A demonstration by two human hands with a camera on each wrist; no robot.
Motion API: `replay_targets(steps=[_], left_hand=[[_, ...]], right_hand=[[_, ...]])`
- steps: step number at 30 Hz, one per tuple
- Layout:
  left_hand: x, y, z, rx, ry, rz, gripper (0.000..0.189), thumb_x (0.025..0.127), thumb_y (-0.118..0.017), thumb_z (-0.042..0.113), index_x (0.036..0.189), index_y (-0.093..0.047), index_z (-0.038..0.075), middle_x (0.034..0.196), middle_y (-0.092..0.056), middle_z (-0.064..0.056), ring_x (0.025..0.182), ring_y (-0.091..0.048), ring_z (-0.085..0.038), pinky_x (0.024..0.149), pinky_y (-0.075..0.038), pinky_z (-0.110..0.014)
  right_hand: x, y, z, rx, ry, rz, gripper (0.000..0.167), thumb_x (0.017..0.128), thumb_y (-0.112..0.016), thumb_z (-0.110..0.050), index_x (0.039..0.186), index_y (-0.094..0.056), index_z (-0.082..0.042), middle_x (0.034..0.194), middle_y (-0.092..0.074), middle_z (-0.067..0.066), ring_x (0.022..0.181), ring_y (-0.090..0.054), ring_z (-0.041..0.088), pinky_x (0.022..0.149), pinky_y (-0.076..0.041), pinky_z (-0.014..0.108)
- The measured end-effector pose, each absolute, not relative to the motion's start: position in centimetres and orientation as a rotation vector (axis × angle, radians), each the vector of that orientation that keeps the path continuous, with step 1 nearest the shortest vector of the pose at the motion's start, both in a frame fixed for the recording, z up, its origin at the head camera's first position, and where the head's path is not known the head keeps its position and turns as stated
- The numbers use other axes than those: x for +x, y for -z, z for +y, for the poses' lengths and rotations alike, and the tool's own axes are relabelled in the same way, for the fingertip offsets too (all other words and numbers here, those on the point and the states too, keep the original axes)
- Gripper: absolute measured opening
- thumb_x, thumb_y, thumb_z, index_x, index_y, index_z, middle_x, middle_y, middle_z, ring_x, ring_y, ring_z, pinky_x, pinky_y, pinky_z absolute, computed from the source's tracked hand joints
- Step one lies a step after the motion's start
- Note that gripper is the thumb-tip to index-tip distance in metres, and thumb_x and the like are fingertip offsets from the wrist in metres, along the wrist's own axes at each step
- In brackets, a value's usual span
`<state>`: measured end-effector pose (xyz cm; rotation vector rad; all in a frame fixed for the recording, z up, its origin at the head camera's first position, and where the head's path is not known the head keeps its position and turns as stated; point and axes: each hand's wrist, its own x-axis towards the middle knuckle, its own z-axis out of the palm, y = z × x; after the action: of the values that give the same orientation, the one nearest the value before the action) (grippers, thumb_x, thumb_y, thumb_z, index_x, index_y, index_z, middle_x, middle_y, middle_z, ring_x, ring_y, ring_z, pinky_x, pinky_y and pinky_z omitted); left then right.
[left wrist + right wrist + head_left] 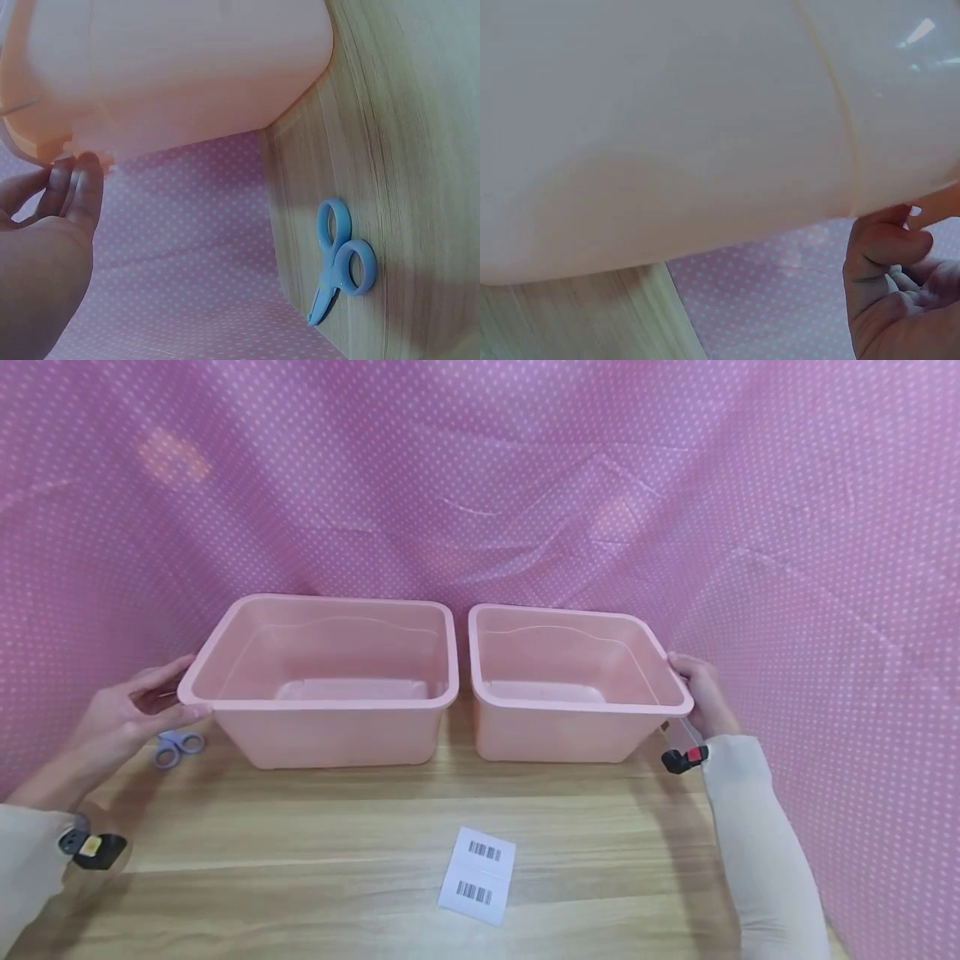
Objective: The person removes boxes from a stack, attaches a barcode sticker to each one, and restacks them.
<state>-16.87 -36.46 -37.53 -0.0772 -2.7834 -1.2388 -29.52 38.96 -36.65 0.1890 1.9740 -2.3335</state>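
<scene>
Two pink plastic bins stand side by side on the table, mouths up, a narrow gap between them. My left hand (120,714) grips the left bin (330,737) at its left end, thumb along the front corner of the rim. In the left wrist view, the fingertips (88,169) reach under the rim against the outer wall. At the outer end of the right bin (551,737), my right hand (707,695) holds the rim. The right wrist view shows its curled fingers (889,244) at the rim's underside. Both bins have bare floors.
Blue-handled scissors (177,746) lie beside the left bin, below my left hand. A white paper with two barcodes (477,877) is on the wooden table (300,860) in front. Pink dotted cloth (480,485) hangs close behind and at both sides.
</scene>
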Motion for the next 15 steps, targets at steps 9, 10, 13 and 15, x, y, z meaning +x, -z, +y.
replay_targets(steps=[9, 10, 13, 15], left_hand=[[-16.7, 37.3, -35.8, -0.020, 1.226, -2.792, 0.078, 0.096, -0.070, 0.037, 0.160, -0.024, 0.034, 0.162, -0.041, -0.002, 0.104, -0.043, 0.028, 0.079, -0.037, 0.005], [-16.7, 37.3, -35.8, -0.018, 1.228, -2.789, 0.079, 0.096, -0.069, 0.037, 0.161, -0.024, 0.032, 0.164, -0.037, -0.008, 0.103, -0.042, 0.029, 0.079, -0.036, 0.005], [-16.5, 37.3, -35.6, -0.008, 1.227, -2.782, 0.081, 0.097, -0.069, 0.038, 0.162, -0.023, 0.026, 0.164, -0.036, -0.012, 0.104, -0.043, 0.027, 0.080, -0.036, 0.005], [-16.2, 37.4, -35.4, -0.005, 1.248, -2.768, 0.081, 0.097, -0.068, 0.038, 0.162, -0.021, 0.024, 0.166, -0.031, -0.011, 0.113, -0.044, 0.022, 0.103, -0.043, -0.009]], right_hand=[[-29.0, 36.4, 38.7, 0.252, 2.284, 2.092, 0.007, 0.101, -0.063, -0.020, 0.101, -0.070, -0.017, 0.088, -0.072, -0.010, 0.077, -0.068, 0.005, 0.069, -0.059, 0.018], [-29.0, 36.4, 38.7, 0.255, 2.303, 2.095, 0.009, 0.101, -0.061, -0.018, 0.100, -0.070, -0.018, 0.088, -0.072, -0.010, 0.078, -0.068, 0.004, 0.070, -0.059, 0.018], [-29.0, 36.4, 38.5, 0.270, 2.381, 2.119, 0.017, 0.102, -0.057, -0.011, 0.096, -0.070, -0.019, 0.089, -0.073, -0.012, 0.080, -0.066, 0.003, 0.071, -0.058, 0.015], [-28.8, 36.2, 38.4, 0.301, 2.431, 2.146, 0.018, 0.102, -0.057, -0.009, 0.094, -0.070, -0.019, 0.088, -0.073, -0.012, 0.080, -0.065, 0.003, 0.072, -0.057, 0.014]])
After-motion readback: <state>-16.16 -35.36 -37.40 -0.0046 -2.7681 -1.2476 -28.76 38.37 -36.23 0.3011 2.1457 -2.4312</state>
